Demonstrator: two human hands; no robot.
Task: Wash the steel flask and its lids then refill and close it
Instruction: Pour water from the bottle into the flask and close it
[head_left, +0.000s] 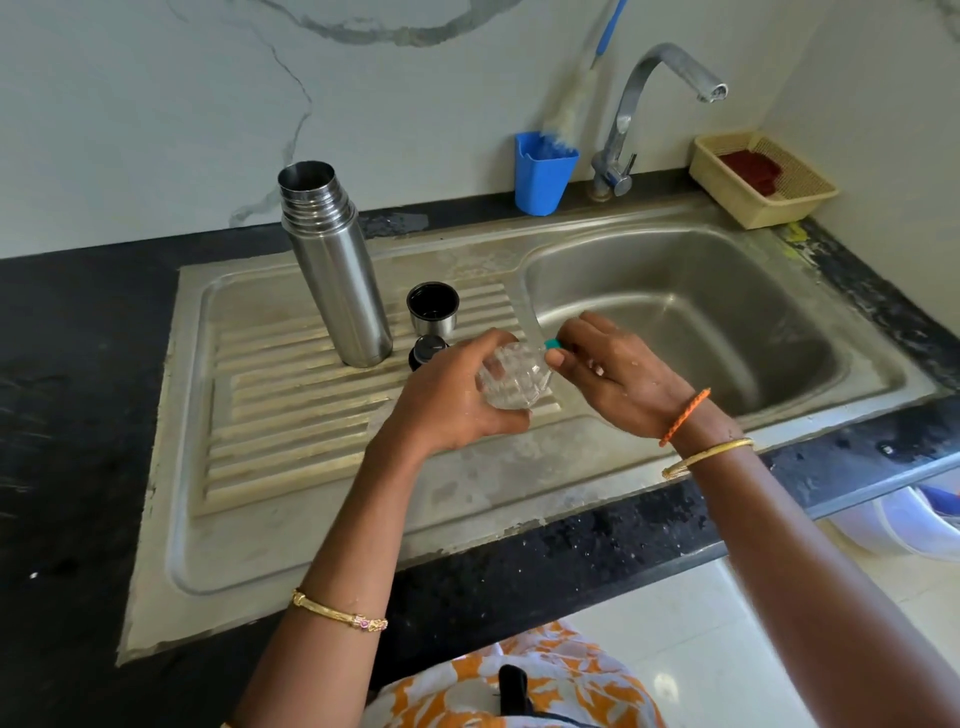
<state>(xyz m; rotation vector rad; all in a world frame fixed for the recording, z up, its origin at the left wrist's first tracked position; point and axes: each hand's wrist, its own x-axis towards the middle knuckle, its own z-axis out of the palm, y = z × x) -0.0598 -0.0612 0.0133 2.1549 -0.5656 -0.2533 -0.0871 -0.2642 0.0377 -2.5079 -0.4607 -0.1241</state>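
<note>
The steel flask (335, 270) stands upright and uncapped on the ribbed drainboard (291, 415) of the sink. Beside it to the right sits its steel cup lid (432, 309), mouth up, and in front of that the black inner stopper (427, 351). My left hand (452, 400) grips a clear plastic water bottle (511, 376) lying tilted toward me. My right hand (618, 369) pinches the bottle's teal cap (552, 343) at its neck, above the basin's left edge.
The steel basin (691, 312) lies to the right, with the tap (649, 104) arching behind it. A blue holder (543, 174) with a bottle brush stands by the wall. A cream basket (761, 179) sits in the back right corner. Black counter (78, 389) surrounds the sink.
</note>
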